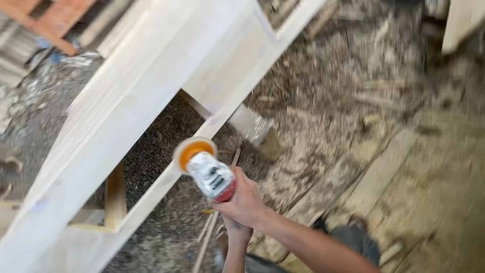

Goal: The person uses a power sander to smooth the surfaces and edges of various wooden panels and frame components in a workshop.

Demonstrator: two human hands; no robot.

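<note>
Two hands are working one tool: the right hand (pixel 246 201) is gripping the grinder (pixel 209 172) around its body, and the left hand (pixel 236 231) is sitting just beneath it, mostly hidden, so I cannot tell what it is gripping. The grinder's orange disc (pixel 193 151) is meeting the lower edge of the pale wooden frame (pixel 126 96), near the middle of that rail. Judging from this, the disc could be digging a hollow if it is tilting onto the narrow edge, or skating off it toward the floor (pixel 353 131). Loose shavings and offcuts are lying around the foot (pixel 356 222), so footing looks risky, and motion blur is hiding finer detail
</note>
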